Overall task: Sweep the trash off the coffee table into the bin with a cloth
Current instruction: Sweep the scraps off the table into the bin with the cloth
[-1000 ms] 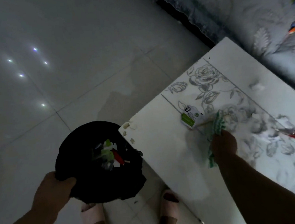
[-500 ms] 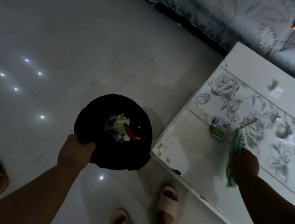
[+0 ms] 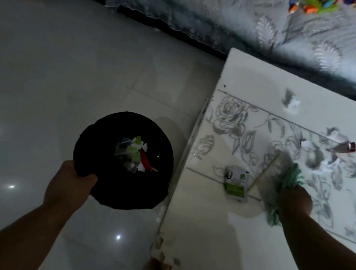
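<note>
glossy tiled floor (image 3: 61, 69) mirroring lamp spots, smooth white table (image 3: 202, 239) with grey printed roses, green knitted cloth (image 3: 291, 177), matt black bin (image 3: 165, 178), patterned woven sofa cover (image 3: 249, 18)

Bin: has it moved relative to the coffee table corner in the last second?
Yes. The bin, gripped by the left hand, has gone from tucked against the chipped corner of the coffee table to beside its end edge, farther from the person.

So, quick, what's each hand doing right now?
Left hand: gripping the rim of the black bin.
Right hand: clutching the green cloth on the coffee table.
</note>
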Motion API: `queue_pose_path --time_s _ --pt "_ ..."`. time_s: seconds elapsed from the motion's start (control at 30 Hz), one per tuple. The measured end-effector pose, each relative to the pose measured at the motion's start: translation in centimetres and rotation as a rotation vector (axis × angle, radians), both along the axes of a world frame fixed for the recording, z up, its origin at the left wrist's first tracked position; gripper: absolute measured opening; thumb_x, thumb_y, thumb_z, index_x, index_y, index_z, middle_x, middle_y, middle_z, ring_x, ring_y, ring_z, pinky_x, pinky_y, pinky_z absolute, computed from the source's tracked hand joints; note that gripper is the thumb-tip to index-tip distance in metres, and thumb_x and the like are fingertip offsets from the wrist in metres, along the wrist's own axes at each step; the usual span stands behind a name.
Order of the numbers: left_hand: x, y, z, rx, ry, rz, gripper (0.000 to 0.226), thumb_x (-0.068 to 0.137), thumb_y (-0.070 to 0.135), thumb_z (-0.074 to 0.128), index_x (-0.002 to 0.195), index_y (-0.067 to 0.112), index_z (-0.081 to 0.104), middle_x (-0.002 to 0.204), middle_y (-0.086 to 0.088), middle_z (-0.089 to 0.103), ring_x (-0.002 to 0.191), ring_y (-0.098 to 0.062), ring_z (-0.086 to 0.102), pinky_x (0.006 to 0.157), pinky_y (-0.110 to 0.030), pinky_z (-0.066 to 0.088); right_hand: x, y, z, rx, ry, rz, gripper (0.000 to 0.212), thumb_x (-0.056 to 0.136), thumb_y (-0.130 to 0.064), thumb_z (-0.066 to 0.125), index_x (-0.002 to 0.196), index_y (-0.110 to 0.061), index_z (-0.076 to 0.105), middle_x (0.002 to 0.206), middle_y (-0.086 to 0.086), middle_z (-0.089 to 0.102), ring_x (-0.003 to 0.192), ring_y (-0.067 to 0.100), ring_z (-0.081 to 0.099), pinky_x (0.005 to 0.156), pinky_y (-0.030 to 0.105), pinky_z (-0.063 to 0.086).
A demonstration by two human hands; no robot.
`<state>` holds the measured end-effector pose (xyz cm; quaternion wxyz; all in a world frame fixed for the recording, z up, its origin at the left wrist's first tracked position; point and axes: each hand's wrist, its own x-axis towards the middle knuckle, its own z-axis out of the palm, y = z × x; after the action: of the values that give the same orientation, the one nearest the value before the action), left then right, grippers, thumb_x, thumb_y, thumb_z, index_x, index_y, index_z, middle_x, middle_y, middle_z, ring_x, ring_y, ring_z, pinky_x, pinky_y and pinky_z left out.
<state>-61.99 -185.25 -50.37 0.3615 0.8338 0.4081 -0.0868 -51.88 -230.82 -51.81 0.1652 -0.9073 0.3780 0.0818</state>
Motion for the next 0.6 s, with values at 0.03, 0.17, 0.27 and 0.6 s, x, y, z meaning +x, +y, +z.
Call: queue_pose_path --time_s 0.03,0.17,0.27,0.6 --pt "1.0 -0.1 0.0 0.001 0.001 -0.023 0.037 0.074 0.031 0.064 0.1 0.006 0.057 0.078 -0.008 0.06 0.072 -0.028 0.058 0.064 -0.034 0.042 1.0 0.5 0.1 0.019 -0.02 0.018 0.025 0.085 -0.009 0.05 0.103 0.004 0.062 0.101 0.032 0.063 0.091 0.042 0.06 0.073 0.037 0.048" --pt "4.1 -0.1 -0.1 -0.01 0.047 -0.109 0.049 0.078 0.027 0.067 0.121 0.009 0.051 0.086 -0.002 0.056 0.078 -0.024 0.053 0.07 -0.035 0.041 4.1 3.7 0.5 0.116 -0.05 0.162 0.028 0.081 -0.009 0.051 0.105 -0.005 0.064 0.096 0.026 0.066 0.078 0.033 0.06 0.06 0.027 0.042" --pt "5.6 0.0 0.1 -0.027 0.056 -0.189 0.046 0.078 0.029 0.065 0.117 0.008 0.053 0.088 -0.007 0.061 0.077 -0.025 0.057 0.065 -0.034 0.04 4.6 6.3 0.9 0.169 -0.028 0.316 0.037 0.079 -0.005 0.055 0.114 -0.009 0.065 0.103 0.026 0.067 0.093 0.038 0.063 0.076 0.037 0.051" --pt "10.0 0.5 1.1 -0.063 0.056 -0.436 0.044 0.061 0.035 0.052 0.077 -0.005 0.046 0.055 0.0 0.037 0.047 -0.02 0.038 0.052 -0.029 0.025 0.1 4.5 2.8 0.039 -0.048 0.193 0.049 0.081 0.0 0.049 0.125 -0.018 0.059 0.112 0.021 0.059 0.101 0.035 0.058 0.085 0.032 0.046"
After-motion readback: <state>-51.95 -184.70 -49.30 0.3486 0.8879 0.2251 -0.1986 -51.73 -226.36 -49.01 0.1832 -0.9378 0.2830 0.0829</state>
